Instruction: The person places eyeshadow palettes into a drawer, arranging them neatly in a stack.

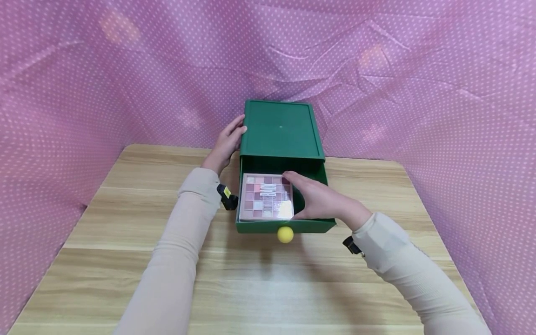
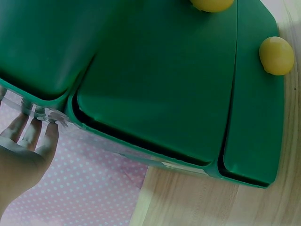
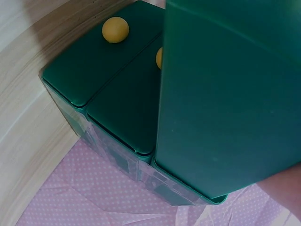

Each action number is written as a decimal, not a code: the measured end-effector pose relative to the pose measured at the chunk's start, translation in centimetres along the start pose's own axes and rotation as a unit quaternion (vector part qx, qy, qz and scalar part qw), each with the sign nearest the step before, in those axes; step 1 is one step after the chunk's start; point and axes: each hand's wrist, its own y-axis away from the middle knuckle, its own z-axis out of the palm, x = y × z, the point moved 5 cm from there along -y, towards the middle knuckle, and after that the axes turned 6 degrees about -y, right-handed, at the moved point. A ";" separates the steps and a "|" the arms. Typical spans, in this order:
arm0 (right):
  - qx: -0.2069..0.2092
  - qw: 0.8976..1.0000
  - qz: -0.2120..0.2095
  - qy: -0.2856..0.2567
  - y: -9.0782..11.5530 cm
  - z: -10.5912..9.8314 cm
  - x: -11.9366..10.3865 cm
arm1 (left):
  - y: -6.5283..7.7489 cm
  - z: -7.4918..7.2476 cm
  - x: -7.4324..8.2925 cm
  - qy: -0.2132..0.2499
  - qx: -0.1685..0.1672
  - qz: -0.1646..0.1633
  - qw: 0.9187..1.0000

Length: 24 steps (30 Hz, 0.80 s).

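A green drawer cabinet (image 1: pixel 279 130) stands on the table, its top drawer (image 1: pixel 311 227) pulled out toward me. Inside the drawer, at its left, an eyeshadow palette (image 1: pixel 261 197) with a grid of pink and mauve squares lies face up. My right hand (image 1: pixel 320 197) reaches into the drawer and holds the palette's right end, fingers at the far edge and thumb at the near edge. My left hand (image 1: pixel 226 145) rests against the cabinet's left side, its fingertips touching the clear side wall in the left wrist view. In the right wrist view the drawer hides most of the right hand.
A round yellow knob (image 1: pixel 285 234) sits on the drawer front. Below, two shut drawers show, the lowest with its own yellow knob (image 2: pixel 276 56). The wooden table (image 1: pixel 268 288) is surrounded at back and sides by pink dotted cloth (image 1: pixel 167 70).
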 end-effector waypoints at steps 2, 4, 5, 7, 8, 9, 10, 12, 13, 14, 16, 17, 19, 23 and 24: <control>-0.001 1.000 -0.001 0.003 0.0 0.0 0.0 | 0.0 0.0 0.0 0.001 0.002 0.001 1.000; -0.003 1.000 -0.002 0.007 0.0 0.0 0.0 | 0.0 0.0 0.1 0.001 0.003 0.003 1.000; -0.004 1.000 -0.003 0.007 0.0 0.0 -0.1 | -0.1 0.0 0.1 0.003 0.004 0.004 1.000; -0.007 1.000 -0.004 0.007 0.0 0.0 -0.1 | -0.1 0.0 0.1 0.003 0.002 0.004 1.000; -0.009 1.000 -0.004 0.006 0.0 0.0 -0.1 | -0.1 0.0 0.1 0.002 0.002 0.004 1.000; -0.010 1.000 -0.003 0.005 0.1 0.0 -0.1 | -0.1 0.0 0.1 0.001 0.001 0.004 1.000; -0.012 1.000 -0.002 0.004 0.1 0.0 -0.1 | -0.1 0.0 0.1 0.000 0.000 0.004 1.000; -0.013 1.000 0.000 -0.002 0.1 -0.1 -0.2 | -0.1 -0.1 0.0 -0.003 -0.001 0.004 1.000; -0.012 1.000 0.002 -0.005 0.1 -0.1 -0.2 | -0.2 -0.1 0.0 -0.005 -0.002 0.003 1.000; -0.011 1.000 0.002 -0.009 0.1 -0.2 -0.2 | -0.3 -0.1 0.0 -0.005 -0.001 0.004 1.000; -0.004 1.000 -0.001 -0.020 0.1 -0.5 -0.3 | -0.4 -0.1 0.0 -0.005 -0.001 0.003 1.000; -0.001 1.000 -0.002 -0.029 0.2 -0.6 -0.4 | -0.4 -0.1 -0.1 -0.005 -0.001 0.003 1.000; 0.007 0.999 -0.005 -0.044 0.2 -0.9 -0.5 | -0.5 -0.1 -0.1 -0.005 -0.001 0.004 1.000; 0.022 0.998 -0.004 -0.066 0.3 -1.4 -0.5 | -0.5 -0.2 0.0 -0.004 -0.002 0.004 1.000; 0.025 0.997 -0.003 -0.070 0.3 -1.4 -0.5 | -0.5 -0.2 0.1 -0.004 -0.003 0.003 1.000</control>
